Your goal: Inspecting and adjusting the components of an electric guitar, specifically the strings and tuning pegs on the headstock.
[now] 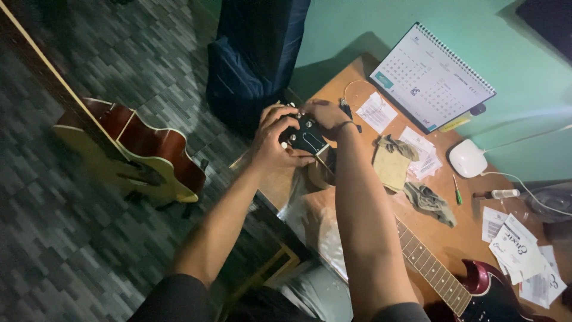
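I see the black headstock of an electric guitar just above the middle of the frame, hanging past the near edge of the wooden bench, with both hands clamped around it. My left hand wraps it from the left, fingers curled closed over the tuning pegs, and my right hand closes on it from above, fingertips pressed against the top edge. The fretted neck runs down to the lower right, where the dark red guitar body lies at the frame's bottom edge. Under the neck lies a sheet of clear plastic. Right of the hands sit a tan cloth, a grey rag, a green-handled screwdriver, loose paper slips and, toward the upper right, a desk calendar. An acoustic guitar leans on the tiled floor at the left. My worry is the overhang: the headstock sits off the bench, so a hard twist on a peg could slide the neck on that slick plastic. Small parts slipping from my fingers would drop to the dark floor, where they'd be hard to find in this dim light.
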